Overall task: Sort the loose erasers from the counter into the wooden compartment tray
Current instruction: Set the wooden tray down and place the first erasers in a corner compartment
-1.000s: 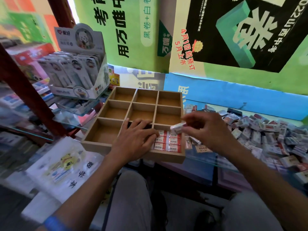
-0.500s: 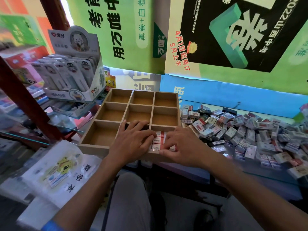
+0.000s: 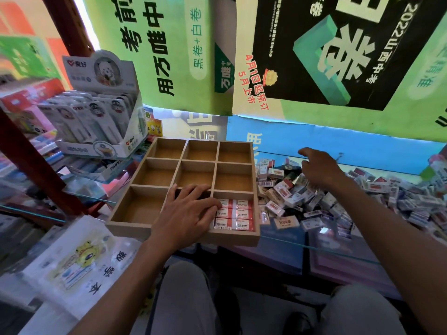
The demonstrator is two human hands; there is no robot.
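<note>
Erasers (image 3: 314,197) mostly lie heaped on my counter (image 3: 285,238) at right; only the tray's (image 3: 183,234) lower-right cell is filled, left hand (image 3: 186,213) spread flat, right hand (image 3: 319,168) reaching, fingers loose.

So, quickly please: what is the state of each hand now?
Left hand: open, straight fingers resting on the wooden tray, holding nothing.
Right hand: open above the loose erasers, holding nothing.

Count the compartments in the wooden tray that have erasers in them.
1: the near right compartment of the wooden tray holds red-and-white erasers. The left hand covers most of the near middle compartment, so that one is uncertain. The rest look empty.
</note>
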